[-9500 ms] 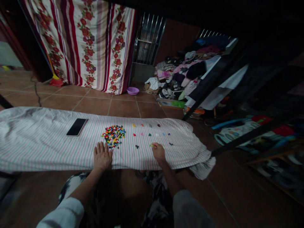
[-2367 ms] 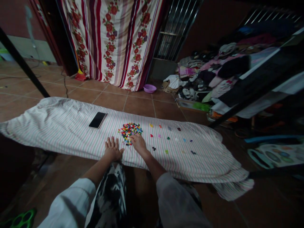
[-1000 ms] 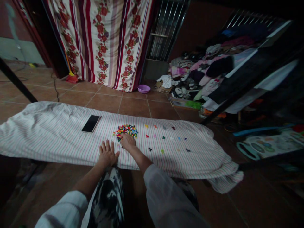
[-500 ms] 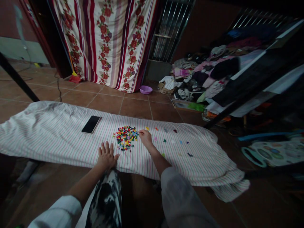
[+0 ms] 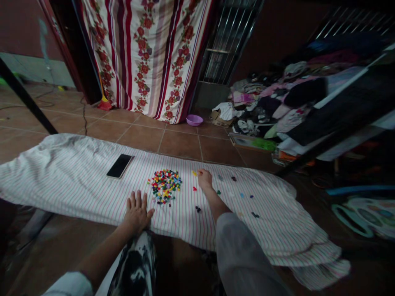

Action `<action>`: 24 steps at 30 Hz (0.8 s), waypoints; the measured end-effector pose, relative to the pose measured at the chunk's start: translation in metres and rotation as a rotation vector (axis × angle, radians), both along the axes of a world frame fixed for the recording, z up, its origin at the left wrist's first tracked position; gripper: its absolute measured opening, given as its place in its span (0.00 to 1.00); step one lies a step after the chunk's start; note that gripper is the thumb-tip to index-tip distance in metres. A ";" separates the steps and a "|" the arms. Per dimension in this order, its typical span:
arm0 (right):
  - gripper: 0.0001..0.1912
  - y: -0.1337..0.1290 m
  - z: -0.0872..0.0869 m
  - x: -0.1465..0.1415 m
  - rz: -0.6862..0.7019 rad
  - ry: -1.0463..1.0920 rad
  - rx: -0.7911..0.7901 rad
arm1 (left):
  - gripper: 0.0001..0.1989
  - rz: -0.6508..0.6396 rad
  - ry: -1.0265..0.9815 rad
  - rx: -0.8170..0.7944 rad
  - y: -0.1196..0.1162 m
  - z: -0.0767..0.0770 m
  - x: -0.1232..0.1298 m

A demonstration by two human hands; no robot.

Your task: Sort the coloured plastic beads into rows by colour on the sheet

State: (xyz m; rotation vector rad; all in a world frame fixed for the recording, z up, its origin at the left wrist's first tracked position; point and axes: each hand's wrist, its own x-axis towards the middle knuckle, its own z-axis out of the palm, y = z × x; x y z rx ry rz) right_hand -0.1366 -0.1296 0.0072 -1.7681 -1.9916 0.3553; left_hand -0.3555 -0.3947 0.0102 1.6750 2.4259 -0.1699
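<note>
A round pile of tiny coloured pieces [image 5: 166, 185] lies on the striped cloth [image 5: 77, 176]; they are too small for me to tell their kind. My left hand [image 5: 137, 211] rests flat on the cloth at the pile's near left, fingers spread. Right of the pile, my right hand [image 5: 205, 179] is closed in a pinch, beside a small yellow cluster [image 5: 194, 173]. Whatever its fingertips hold is hidden. Below that hand sit a red cluster [image 5: 194, 188] and a dark cluster [image 5: 198, 209]. More small single-colour groups, such as a green one [image 5: 219, 192], are scattered farther right.
A phone [image 5: 119, 166] lies on the cloth left of the pile. On the tiled floor beyond stand a purple basin [image 5: 194, 120] and a red broom [image 5: 105, 104]. Clothes [image 5: 271, 98] are heaped at the back right. Dark slanting bars [image 5: 27, 98] flank the cloth.
My right hand has moved right, away from the pile's edge to the yellow cluster, still pinched. My left hand stays flat on the cloth. The view has shifted slightly.
</note>
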 end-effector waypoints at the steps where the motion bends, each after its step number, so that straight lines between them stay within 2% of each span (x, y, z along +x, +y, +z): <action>1: 0.17 0.002 -0.001 -0.001 0.008 -0.011 -0.007 | 0.38 -0.004 0.007 0.010 0.000 -0.002 0.000; 9: 0.22 0.009 -0.008 -0.009 0.078 -0.050 -0.053 | 0.38 -0.011 0.023 0.060 -0.002 -0.011 -0.003; 13: 0.23 0.007 -0.011 -0.008 0.093 -0.040 -0.022 | 0.38 -0.007 0.022 0.064 -0.002 -0.012 -0.002; 16: 0.22 0.006 -0.012 -0.007 0.092 -0.023 -0.002 | 0.38 -0.003 0.014 0.054 -0.002 -0.011 -0.002; 24: 0.22 0.007 -0.007 -0.003 0.101 -0.001 -0.069 | 0.38 0.004 -0.011 0.018 0.000 -0.003 -0.001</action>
